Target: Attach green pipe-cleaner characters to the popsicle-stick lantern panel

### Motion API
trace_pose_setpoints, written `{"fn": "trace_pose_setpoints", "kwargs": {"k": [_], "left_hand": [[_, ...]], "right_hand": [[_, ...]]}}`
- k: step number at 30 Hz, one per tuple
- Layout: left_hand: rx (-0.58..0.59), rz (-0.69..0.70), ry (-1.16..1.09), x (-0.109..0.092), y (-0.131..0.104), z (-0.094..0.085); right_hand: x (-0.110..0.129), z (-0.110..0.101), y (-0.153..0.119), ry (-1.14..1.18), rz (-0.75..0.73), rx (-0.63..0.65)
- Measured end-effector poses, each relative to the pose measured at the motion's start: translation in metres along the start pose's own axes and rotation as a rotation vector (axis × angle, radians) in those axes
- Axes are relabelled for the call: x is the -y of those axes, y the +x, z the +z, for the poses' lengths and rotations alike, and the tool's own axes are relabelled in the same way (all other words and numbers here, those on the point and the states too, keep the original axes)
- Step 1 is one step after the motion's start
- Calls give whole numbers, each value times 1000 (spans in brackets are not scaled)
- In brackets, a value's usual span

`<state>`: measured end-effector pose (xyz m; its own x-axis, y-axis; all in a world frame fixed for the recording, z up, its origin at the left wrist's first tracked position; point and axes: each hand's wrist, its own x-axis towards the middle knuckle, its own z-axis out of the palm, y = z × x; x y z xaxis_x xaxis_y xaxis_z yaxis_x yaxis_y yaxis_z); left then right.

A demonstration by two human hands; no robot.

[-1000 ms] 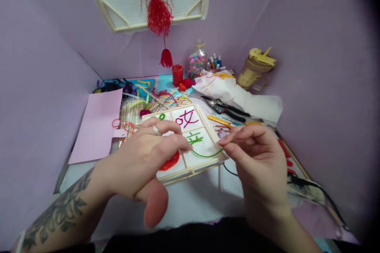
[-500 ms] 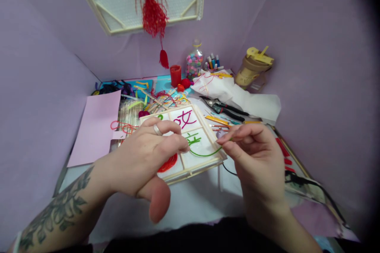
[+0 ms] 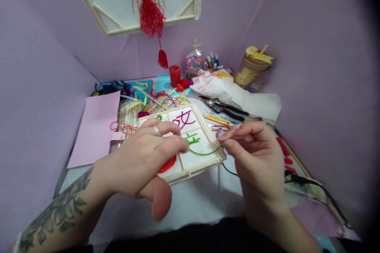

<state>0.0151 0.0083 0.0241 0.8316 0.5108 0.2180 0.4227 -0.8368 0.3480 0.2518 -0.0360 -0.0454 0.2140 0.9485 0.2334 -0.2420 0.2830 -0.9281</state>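
Note:
A white panel framed with pale wooden sticks [image 3: 192, 173] lies tilted on the desk, split by sticks into sections. Purple strokes [image 3: 185, 119] fill its upper right section and green yarn strokes [image 3: 192, 140] the lower right; a red coil [image 3: 168, 165] shows partly at lower left. My right hand [image 3: 257, 154] pinches one end of a green yarn strand [image 3: 204, 153] between thumb and fingers. The strand sags leftward to the green strokes. Over the panel's left part is my left hand [image 3: 142, 150], thumb spread away, index fingertip by the strand's other end; whether it presses there is unclear.
Pruning shears [image 3: 221, 107], a yellow cutter [image 3: 218, 120] and crumpled white paper [image 3: 237, 95] lie right. Behind stand a red candle [image 3: 175, 76], a jar of pompoms [image 3: 194, 63] and a cup [image 3: 252, 67]. Pink paper [image 3: 95, 126] and bundled sticks [image 3: 130, 114] are left.
The view has shifted very slightly. Both hands keep almost the same pose, and the green strand still hangs between them.

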Motion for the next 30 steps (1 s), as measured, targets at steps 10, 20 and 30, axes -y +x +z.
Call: {"fn": "trace_pose_setpoints", "kwargs": {"k": [10,20,30], "left_hand": [[0,7,6,1,-4,2],[-10,-51,4,4,-12,6],[30,-4,-19,0,-4,2]], "right_hand": [[-3,1,1,-7,10,1],[0,1,3,-64,-6,-21],[-10,8,19,-75,-15,-45]]}}
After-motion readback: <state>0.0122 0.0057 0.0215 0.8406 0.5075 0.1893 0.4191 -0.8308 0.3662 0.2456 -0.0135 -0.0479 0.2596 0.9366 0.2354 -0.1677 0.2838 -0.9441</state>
